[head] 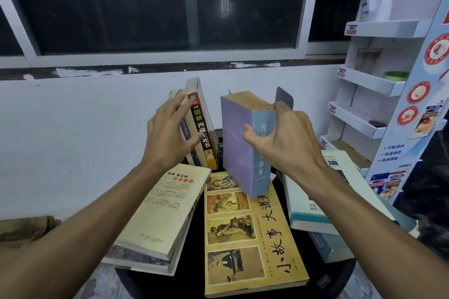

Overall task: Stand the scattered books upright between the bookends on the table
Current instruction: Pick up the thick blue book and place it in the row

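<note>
Head view: dark window [121, 7] over a white wall [73, 116], a white display shelf [371, 80] at right, and a round black tabletop [192, 238] below. Standing books: three counted, leaning together at the back left, the red-spined book [201, 128] nearest centre. Left hand [167, 136] is flat with fingers spread, pressing against this row. Right hand [289, 138] grips one thick purple book [237, 138], thumb on the spine and fingers over the top edge. The book is upright and slightly tilted, between the row and one dark bookend [285, 97]; its lower corner is over the yellow book [272, 238], contact unclear. Lying flat: a cream book [165, 206] on a stack at left, the yellow book at centre, and a white book [301, 199] over a blue-grey book [332, 247] at right.
</note>
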Available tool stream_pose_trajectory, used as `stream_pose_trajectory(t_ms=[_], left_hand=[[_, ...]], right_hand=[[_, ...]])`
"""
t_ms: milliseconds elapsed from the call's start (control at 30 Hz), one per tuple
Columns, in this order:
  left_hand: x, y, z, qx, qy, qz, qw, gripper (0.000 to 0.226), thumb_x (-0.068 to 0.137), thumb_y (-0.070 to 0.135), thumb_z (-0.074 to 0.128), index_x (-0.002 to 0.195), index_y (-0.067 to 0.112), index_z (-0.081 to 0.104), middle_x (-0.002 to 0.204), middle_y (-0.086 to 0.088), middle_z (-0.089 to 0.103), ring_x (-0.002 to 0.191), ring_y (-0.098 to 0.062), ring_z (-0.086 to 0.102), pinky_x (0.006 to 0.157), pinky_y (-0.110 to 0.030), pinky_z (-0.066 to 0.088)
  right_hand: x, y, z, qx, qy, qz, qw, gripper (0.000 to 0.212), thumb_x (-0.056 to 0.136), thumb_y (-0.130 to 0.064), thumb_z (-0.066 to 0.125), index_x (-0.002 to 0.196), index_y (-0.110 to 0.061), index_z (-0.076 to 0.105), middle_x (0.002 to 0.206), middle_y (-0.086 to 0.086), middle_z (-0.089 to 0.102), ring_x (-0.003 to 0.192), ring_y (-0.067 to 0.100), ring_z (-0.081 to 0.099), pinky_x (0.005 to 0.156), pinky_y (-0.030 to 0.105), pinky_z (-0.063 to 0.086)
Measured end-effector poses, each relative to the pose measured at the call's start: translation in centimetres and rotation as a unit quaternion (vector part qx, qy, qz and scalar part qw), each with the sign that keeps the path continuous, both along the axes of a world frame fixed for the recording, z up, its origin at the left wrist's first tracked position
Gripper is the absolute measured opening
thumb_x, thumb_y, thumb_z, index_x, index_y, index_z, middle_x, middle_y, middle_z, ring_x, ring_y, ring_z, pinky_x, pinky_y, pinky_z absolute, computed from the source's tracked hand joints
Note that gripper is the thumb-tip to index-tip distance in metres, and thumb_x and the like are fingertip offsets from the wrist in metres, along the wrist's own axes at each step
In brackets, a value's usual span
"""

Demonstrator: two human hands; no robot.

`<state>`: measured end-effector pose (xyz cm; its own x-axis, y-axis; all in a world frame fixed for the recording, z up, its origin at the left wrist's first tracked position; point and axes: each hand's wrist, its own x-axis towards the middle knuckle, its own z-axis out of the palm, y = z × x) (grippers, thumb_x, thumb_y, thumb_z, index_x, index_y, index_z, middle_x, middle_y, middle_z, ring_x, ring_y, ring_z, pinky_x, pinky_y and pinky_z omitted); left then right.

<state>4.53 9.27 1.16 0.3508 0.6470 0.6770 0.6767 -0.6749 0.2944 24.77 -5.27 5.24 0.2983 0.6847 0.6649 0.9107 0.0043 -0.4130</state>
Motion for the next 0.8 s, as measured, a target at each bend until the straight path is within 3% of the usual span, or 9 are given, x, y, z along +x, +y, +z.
stream_pose_trajectory(t_ms=[167,233,400,633,800], left_hand=[[0.7,2.8,1.2,0.000,0.026,0.007,1.000,0.093,0.083,0.042,0.080,0.158,0.029,0.027,0.166,0.002,0.025,0.153,-0.024,0.019,0.120,-0.054,0.026],[0.9,3.6,1.4,-0.008,0.033,0.004,0.999,0.094,0.083,0.042,0.080,0.159,0.029,0.026,0.166,0.001,0.026,0.153,-0.024,0.020,0.120,-0.055,0.027],[1.4,4.8,1.6,-0.029,0.005,-0.021,0.999,0.089,0.083,0.034,0.081,0.157,0.028,0.030,0.161,0.002,0.034,0.148,-0.023,0.030,0.114,-0.053,0.039],[1.6,5.9,0.6,-0.026,-0.027,-0.034,0.999,0.085,0.084,0.034,0.080,0.153,0.036,0.031,0.158,0.011,0.036,0.141,-0.017,0.040,0.106,-0.048,0.048],[1.7,6.1,0.4,-0.012,-0.044,-0.024,0.999,0.079,0.085,0.034,0.079,0.150,0.035,0.035,0.156,0.011,0.038,0.139,-0.017,0.042,0.103,-0.045,0.051]], right_hand=[[-0.3,2.8,0.7,0.012,0.000,0.011,1.000,0.042,0.083,-0.047,0.068,0.087,-0.010,0.050,0.073,0.004,0.061,0.066,0.024,0.060,0.053,0.033,0.046],[-0.4,3.8,1.0,0.012,0.002,0.010,1.000,0.041,0.083,-0.046,0.068,0.087,-0.009,0.050,0.074,0.005,0.061,0.065,0.024,0.059,0.053,0.031,0.043],[-0.4,6.3,1.0,0.013,0.020,0.002,1.000,0.042,0.084,-0.046,0.070,0.091,-0.008,0.053,0.076,0.004,0.062,0.067,0.023,0.061,0.055,0.034,0.050],[-0.6,9.3,-0.2,0.023,0.035,-0.017,0.999,0.045,0.084,-0.044,0.071,0.096,-0.007,0.050,0.067,0.001,0.048,0.061,0.022,0.049,0.047,0.030,0.029],[-0.6,11.6,-1.5,0.038,0.050,-0.011,0.998,0.046,0.083,-0.043,0.073,0.097,-0.004,0.052,0.069,0.003,0.052,0.062,0.025,0.052,0.054,0.029,0.032]])
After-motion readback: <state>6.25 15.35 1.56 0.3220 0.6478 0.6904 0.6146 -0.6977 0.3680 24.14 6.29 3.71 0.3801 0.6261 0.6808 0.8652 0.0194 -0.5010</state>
